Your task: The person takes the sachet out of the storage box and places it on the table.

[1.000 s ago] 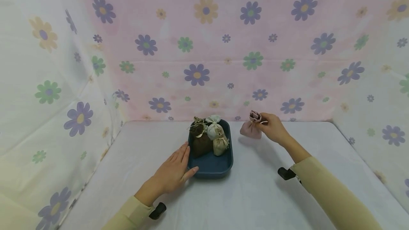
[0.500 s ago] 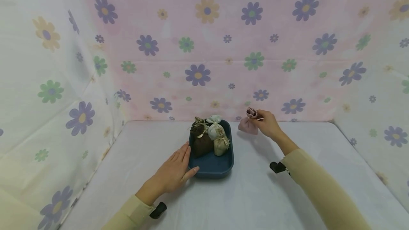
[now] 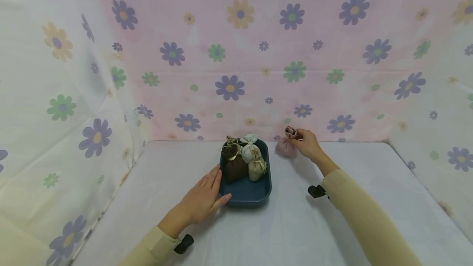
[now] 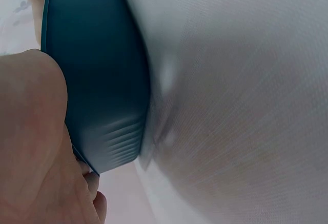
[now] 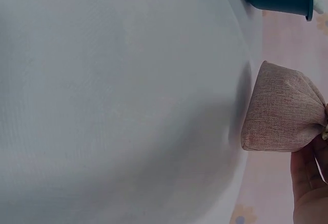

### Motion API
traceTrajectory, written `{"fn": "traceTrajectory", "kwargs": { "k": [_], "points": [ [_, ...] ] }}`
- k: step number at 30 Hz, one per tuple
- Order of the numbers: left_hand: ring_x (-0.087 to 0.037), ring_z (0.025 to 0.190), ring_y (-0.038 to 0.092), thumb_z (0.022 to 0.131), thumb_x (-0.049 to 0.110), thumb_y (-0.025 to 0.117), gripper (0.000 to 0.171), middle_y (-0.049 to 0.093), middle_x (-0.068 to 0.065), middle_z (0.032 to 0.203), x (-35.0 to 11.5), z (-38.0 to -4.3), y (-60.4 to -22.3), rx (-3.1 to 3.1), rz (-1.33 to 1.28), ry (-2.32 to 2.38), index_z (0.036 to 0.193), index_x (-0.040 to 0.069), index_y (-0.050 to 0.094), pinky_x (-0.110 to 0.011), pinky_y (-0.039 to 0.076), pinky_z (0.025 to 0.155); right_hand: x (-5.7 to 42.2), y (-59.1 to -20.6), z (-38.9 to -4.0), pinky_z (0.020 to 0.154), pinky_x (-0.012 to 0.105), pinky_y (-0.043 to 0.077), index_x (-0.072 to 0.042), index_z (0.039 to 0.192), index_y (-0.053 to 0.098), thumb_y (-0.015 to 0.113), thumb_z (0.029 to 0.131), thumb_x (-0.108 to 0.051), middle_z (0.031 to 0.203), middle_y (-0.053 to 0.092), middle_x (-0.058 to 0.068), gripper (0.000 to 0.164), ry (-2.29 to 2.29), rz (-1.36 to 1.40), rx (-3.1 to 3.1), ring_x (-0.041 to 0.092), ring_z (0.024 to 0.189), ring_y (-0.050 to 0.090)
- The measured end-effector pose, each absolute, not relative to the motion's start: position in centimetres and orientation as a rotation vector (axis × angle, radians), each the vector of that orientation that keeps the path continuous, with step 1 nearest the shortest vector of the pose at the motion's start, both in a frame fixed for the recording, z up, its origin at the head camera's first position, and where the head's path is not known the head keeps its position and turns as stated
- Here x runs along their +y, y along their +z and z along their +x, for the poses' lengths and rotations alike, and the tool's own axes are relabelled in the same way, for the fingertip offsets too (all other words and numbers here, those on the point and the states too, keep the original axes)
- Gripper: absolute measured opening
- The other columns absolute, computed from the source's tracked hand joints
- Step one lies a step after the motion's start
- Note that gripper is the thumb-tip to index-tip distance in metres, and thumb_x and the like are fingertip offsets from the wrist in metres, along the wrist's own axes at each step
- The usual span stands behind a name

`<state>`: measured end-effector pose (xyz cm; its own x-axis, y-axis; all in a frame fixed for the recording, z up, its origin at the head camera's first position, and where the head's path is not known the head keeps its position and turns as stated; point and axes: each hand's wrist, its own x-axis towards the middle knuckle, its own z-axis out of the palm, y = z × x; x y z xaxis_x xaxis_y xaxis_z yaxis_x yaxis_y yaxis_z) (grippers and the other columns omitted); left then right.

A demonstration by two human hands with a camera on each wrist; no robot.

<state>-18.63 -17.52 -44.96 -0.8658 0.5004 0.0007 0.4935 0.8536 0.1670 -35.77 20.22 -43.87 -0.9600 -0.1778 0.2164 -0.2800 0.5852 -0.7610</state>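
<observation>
Nearest the viewer, two forearms in pale yellow sleeves (image 3: 369, 221) extended over a table covered with a white cloth (image 3: 295, 225); a small black wrist-mounted device (image 3: 183, 243) showed at the left cuff and another at the right. The left hand (image 3: 203, 202) lay flat on the cloth, fingers straight and together, pressed against the near-left wall of a dark teal rectangular plastic tray (image 3: 245, 194); the thumb touched the tray's near corner. In the left wrist view the same tray (image 4: 97, 75) stood on the cloth with the hand (image 4: 36, 147) against its side, gripping nothing.

Inside the tray, toward its far end, stood four small tied fabric sachets: a dark brown burlap sachet (image 3: 233, 168), a beige linen sachet (image 3: 256, 168), a white cloth sachet (image 3: 249, 147), and, behind these, an olive-brown sachet (image 3: 230, 141) only partly visible.

Farther back and to the right of the tray, apart from it, a dusty pink burlap sachet (image 3: 285, 146) sat near the table's far edge. The right hand (image 3: 308, 145) pinched its gathered neck between thumb and fingers. In the right wrist view the pink sachet (image 5: 282, 108) appeared with its base at the cloth; whether it fully rested there could not be told. The fingers (image 5: 307, 178) entered at the frame corner.

Behind everything hung a pink and white backdrop printed with flowers (image 3: 229, 87).
</observation>
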Motion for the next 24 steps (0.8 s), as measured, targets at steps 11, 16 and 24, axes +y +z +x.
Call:
{"fn": "traceTrajectory", "kwargs": {
  "k": [11, 16, 24],
  "points": [
    [-0.037, 0.157, 0.012, 0.108, 0.06, 0.032, 0.087, 0.008, -0.026, 0.169, -17.4, -18.6, -44.8, 2.999, 0.829, 0.268, 0.159, -0.01, 0.019, -0.052, 0.021, 0.124, 20.3, -44.7, -35.8, 0.092, 0.049, 0.054, 0.006, 0.12, 0.064, 0.063, 0.102, -0.013, 0.124, 0.066, 0.026, 0.027, 1.334, 0.355, -2.752, 0.042, 0.117, 0.061],
    [-0.039, 0.156, 0.014, 0.108, 0.058, 0.035, 0.086, 0.01, -0.027, 0.168, -17.4, -18.6, -44.8, 3.006, 0.836, 0.302, 0.158, -0.011, 0.021, -0.053, 0.023, 0.123, 20.6, -44.8, -35.4, 0.095, 0.053, 0.053, 0.006, 0.125, 0.061, 0.066, 0.101, -0.014, 0.126, 0.063, 0.028, 0.032, 1.312, 0.369, -2.738, 0.044, 0.118, 0.06],
    [-0.036, 0.157, 0.01, 0.107, 0.062, 0.029, 0.089, 0.004, -0.024, 0.17, -17.5, -18.7, -44.9, 2.99, 0.804, 0.235, 0.16, -0.008, 0.015, -0.05, 0.019, 0.125, 21.8, -45.1, -33.9, 0.103, 0.057, 0.048, 0.01, 0.134, 0.055, 0.067, 0.1, -0.016, 0.131, 0.059, 0.032, 0.045, 1.234, 0.358, -2.745, 0.048, 0.121, 0.058]
  ]
}}
